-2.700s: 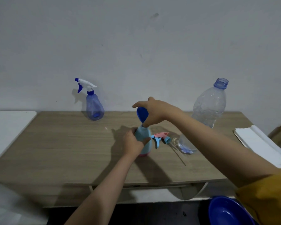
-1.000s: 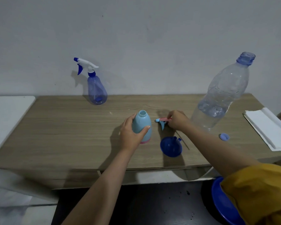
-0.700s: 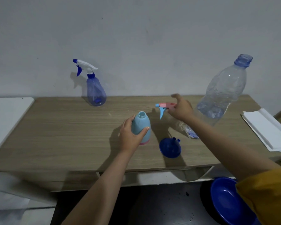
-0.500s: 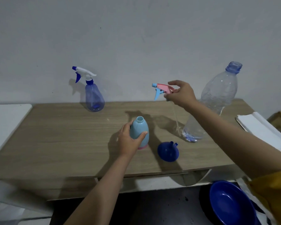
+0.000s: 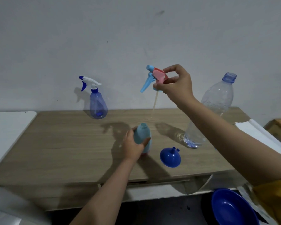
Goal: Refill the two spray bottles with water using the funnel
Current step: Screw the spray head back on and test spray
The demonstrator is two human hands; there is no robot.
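Both hands are busy: the left hand (image 5: 133,146) wraps round the light blue bottle (image 5: 143,138), which stands uncapped on the worktop (image 5: 63,143), while the right hand (image 5: 175,86) pinches the pink and blue sprayer (image 5: 154,77) high above it, dip tube (image 5: 155,103) dangling clear of the neck. By the look of it the step in hand is recapping this bottle; whether it holds water I cannot tell, its wall being opaque. The next move calls for lowering the tube straight into the narrow mouth, then seating and twisting the collar with the bottle held firm. Just right of the bottle the funnel (image 5: 170,157) lies mouth down. Counted: two spray bottles, the second one (image 5: 97,105) capped, near the wall; one funnel; one large clear bottle (image 5: 212,108), uncapped, with a little water at its bottom; one blue basin (image 5: 230,208) below the worktop; white sheets (image 5: 258,133) at the right.
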